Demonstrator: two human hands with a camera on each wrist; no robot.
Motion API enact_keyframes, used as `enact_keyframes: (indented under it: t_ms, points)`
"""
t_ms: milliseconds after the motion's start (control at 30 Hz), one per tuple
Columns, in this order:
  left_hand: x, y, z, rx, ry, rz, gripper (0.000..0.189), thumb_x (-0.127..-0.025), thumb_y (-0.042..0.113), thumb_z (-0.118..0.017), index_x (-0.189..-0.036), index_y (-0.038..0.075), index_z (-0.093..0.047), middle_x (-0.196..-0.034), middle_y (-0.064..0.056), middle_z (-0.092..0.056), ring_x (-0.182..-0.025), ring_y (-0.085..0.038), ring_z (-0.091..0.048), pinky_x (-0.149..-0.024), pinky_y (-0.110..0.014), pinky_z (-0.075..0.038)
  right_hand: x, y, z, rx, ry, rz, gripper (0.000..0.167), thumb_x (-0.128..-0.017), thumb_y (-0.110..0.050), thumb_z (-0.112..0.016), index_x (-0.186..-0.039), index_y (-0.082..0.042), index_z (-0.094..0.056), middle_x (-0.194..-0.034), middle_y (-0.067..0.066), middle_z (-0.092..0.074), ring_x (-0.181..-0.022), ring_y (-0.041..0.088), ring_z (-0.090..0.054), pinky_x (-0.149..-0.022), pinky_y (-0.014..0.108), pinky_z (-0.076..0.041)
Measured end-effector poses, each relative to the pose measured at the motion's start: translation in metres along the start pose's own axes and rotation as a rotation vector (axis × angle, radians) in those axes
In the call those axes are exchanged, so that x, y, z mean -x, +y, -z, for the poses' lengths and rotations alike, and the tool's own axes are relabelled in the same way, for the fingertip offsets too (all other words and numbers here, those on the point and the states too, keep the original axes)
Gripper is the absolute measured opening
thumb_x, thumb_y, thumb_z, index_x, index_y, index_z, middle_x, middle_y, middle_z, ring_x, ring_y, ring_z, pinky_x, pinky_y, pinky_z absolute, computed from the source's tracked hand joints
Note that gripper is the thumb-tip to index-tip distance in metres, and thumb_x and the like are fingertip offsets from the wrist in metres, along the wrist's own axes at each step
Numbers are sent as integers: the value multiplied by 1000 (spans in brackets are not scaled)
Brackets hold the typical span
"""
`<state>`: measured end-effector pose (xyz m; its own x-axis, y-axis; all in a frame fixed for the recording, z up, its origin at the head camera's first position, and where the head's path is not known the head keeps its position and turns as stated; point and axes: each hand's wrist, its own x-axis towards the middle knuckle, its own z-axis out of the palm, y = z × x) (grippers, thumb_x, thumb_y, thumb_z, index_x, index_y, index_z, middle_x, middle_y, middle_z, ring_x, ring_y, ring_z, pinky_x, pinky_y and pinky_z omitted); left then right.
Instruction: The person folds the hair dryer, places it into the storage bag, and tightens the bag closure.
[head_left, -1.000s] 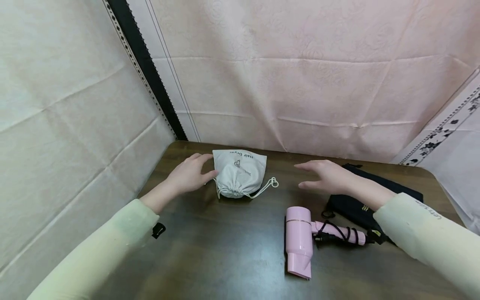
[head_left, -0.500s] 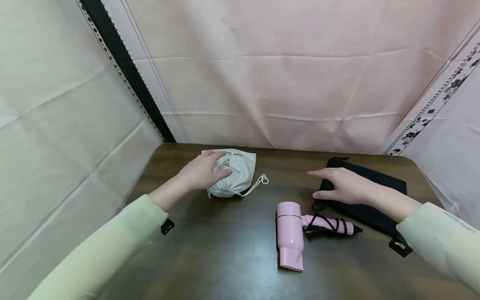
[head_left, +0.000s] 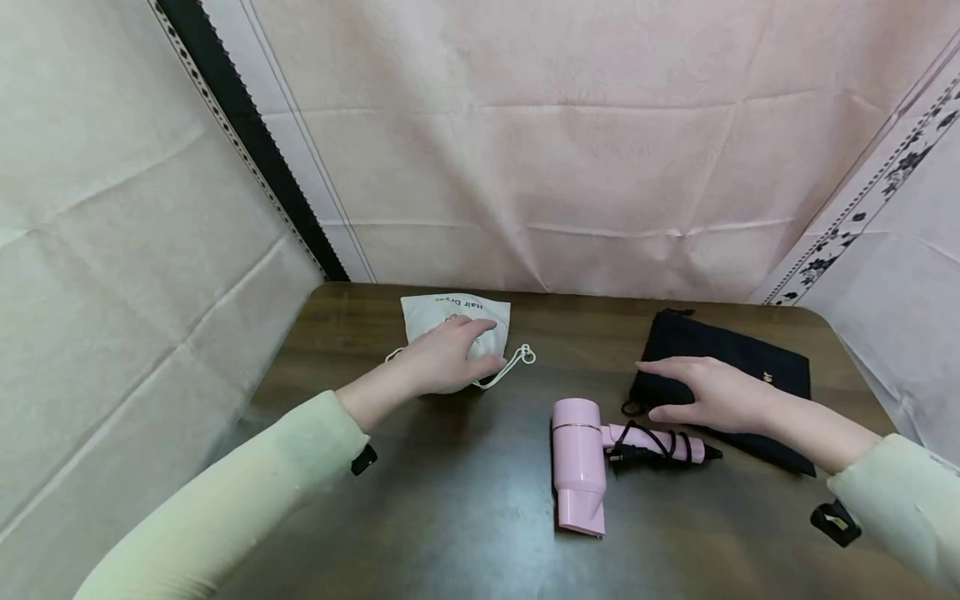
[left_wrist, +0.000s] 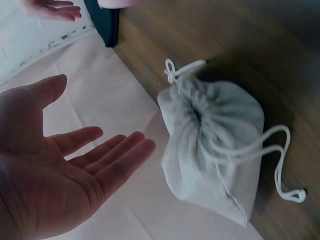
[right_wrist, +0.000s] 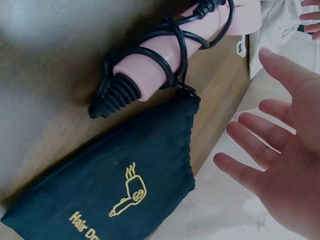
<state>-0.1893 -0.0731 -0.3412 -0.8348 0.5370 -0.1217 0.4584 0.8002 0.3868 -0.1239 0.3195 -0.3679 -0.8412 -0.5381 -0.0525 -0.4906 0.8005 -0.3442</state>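
Observation:
My left hand point(head_left: 448, 354) hovers over a pale grey drawstring pouch point(left_wrist: 215, 150), fingers relaxed and holding nothing. The pouch is cinched at its mouth, with white cords looping out, and carries "Hair Dryer" print on its far end. In the head view the hand covers much of it. My right hand point(head_left: 708, 390) is held over a black drawstring pouch point(right_wrist: 130, 170), its fingers loosely extended and nothing in them. Gold lettering and a dryer drawing mark that pouch. Between the hands lies a pink hair dryer point(head_left: 579, 467), its black cord point(right_wrist: 177, 50) wound around the handle.
The dark brown wooden table point(head_left: 420, 517) ends at a pale pink cloth wall point(head_left: 600, 167) behind and a white cloth point(head_left: 135, 250) on the left. A patterned border point(head_left: 847, 233) runs down the right side.
The left hand has moved right, from beside the grey pouch to above it. The right hand has shifted right and slightly nearer over the black pouch. The view has turned slightly right.

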Motion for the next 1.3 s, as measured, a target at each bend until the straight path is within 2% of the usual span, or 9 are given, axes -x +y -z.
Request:
enact_keyframes:
  t_ms: [167, 333, 467, 600, 867, 1067, 1233, 1300]
  points:
    - [3, 9, -7, 36, -25, -12, 71, -104, 51, -64, -159, 10, -50, -157, -17, -54, -147, -32, -50, -120, -49, -41, 5, 1, -6, 21, 6, 17, 67, -95, -34, -82, -151, -4, -59, -145, 20, -65, -133, 44, -62, -105, 64, -50]
    - [4, 16, -15, 80, -28, -27, 69, -104, 48, -65, -157, 8, -51, -154, -15, -58, -146, -31, -52, -119, -48, -43, 9, 1, -14, 36, 23, 34, 70, -92, -36, -85, -149, -4, -60, -143, 20, -65, -131, 44, -62, -102, 64, -52]
    - [5, 18, -24, 124, -31, -53, 66, -103, 45, -68, -153, 5, -54, -142, -13, -67, -133, -29, -62, -113, -46, -48, 10, 1, -21, 46, 23, 40, 69, -91, -33, -86, -149, -5, -61, -144, 19, -65, -131, 42, -62, -101, 62, -53]
    - [7, 19, -32, 144, -35, -46, 64, -103, 45, -68, -151, 5, -56, -130, -10, -70, -119, -27, -66, -107, -45, -51, 10, 0, -28, 66, 28, 52, 68, -90, -28, -86, -148, -4, -61, -143, 18, -65, -131, 42, -62, -101, 61, -53]
    - [11, 20, -44, 211, -58, 0, 68, -103, 46, -67, -155, 6, -53, -143, -18, -66, -130, -31, -65, -112, -48, -49, 11, -1, -40, 91, 48, 101, 68, -90, -26, -87, -149, -5, -61, -142, 16, -66, -127, 37, -65, -97, 58, -56]
    - [10, 19, -47, 213, -66, -6, 66, -103, 47, -67, -155, 7, -54, -142, -18, -67, -129, -31, -66, -111, -48, -50, 9, 3, -47, 88, 44, 114, 68, -88, -29, -89, -147, -6, -62, -140, 13, -68, -124, 33, -66, -96, 56, -57]
    - [9, 17, -51, 224, -77, -9, 66, -103, 45, -68, -154, 5, -54, -140, -18, -67, -125, -31, -68, -110, -47, -50, 9, 4, -52, 108, 48, 137, 68, -85, -30, -92, -143, -7, -66, -136, 10, -70, -112, 20, -66, -92, 49, -59]
    - [8, 15, -53, 227, -80, -4, 66, -103, 45, -68, -154, 5, -54, -140, -18, -68, -122, -30, -69, -109, -47, -51, 9, 4, -54, 115, 47, 141, 69, -84, -31, -93, -143, -7, -66, -135, 10, -70, -110, 19, -65, -91, 48, -59]
